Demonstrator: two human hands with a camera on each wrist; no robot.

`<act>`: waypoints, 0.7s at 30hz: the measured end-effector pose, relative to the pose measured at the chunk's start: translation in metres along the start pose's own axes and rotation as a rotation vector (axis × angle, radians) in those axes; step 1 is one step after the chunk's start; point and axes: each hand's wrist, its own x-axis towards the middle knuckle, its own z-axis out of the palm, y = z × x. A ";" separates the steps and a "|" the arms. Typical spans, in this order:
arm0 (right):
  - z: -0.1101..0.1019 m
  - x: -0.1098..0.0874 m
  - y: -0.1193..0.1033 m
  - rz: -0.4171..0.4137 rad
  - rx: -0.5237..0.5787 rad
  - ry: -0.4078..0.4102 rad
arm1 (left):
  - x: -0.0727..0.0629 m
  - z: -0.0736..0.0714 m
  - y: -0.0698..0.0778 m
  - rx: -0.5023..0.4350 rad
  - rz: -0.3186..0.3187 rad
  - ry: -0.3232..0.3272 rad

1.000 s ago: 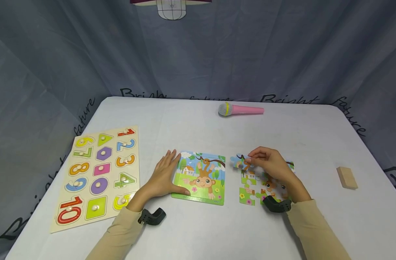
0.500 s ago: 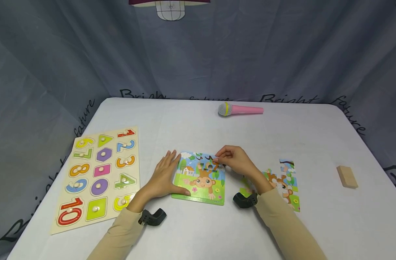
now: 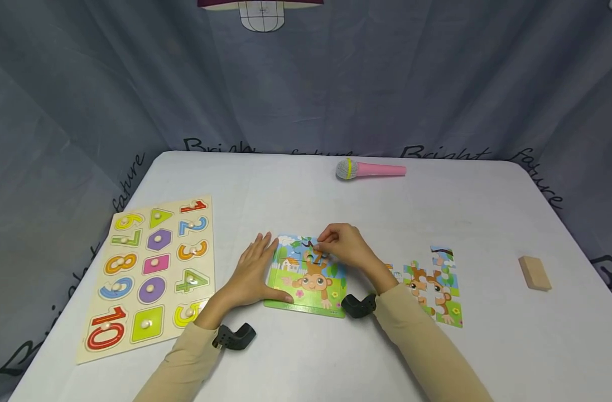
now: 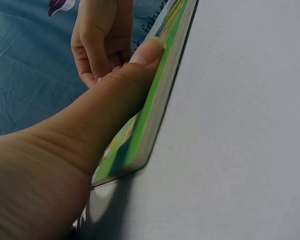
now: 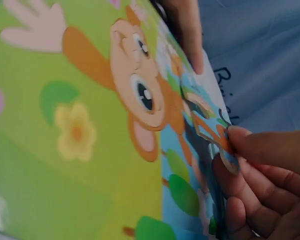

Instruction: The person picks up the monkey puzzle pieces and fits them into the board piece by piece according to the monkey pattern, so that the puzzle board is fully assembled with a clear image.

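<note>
A square puzzle board (image 3: 313, 293) printed with a monkey lies on the table in the head view. My left hand (image 3: 253, 273) is spread along its left side. In the left wrist view, my thumb (image 4: 148, 52) rests on the board's green rim (image 4: 142, 140). Above the board's upper part, my right hand (image 3: 347, 245) pinches a jigsaw piece (image 5: 217, 137) between thumb and fingers. The right wrist view shows this piece tilted, close over the picture. Several loose jigsaw pieces (image 3: 447, 290) lie right of the board, some partly hidden by my right forearm.
A wooden number-and-shape board (image 3: 157, 279) with small knobs lies on the left of the white table. The pink toy microphone (image 3: 378, 169) is at the back, and a wooden block (image 3: 535, 273) sits far right. Grey curtains (image 3: 336, 84) surround the table's far side.
My right hand has carried the jigsaw piece leftward from the loose pieces to over the board's upper part. My left hand has stayed at the board's left side.
</note>
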 end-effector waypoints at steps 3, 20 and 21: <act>0.002 0.000 -0.001 -0.002 -0.044 0.016 | 0.000 0.000 0.000 -0.002 0.005 0.002; 0.007 -0.023 -0.017 -0.202 -0.355 0.073 | 0.000 0.000 0.000 0.013 0.008 0.003; 0.008 -0.026 -0.018 -0.237 -0.380 0.063 | 0.000 0.000 0.000 0.011 0.009 0.002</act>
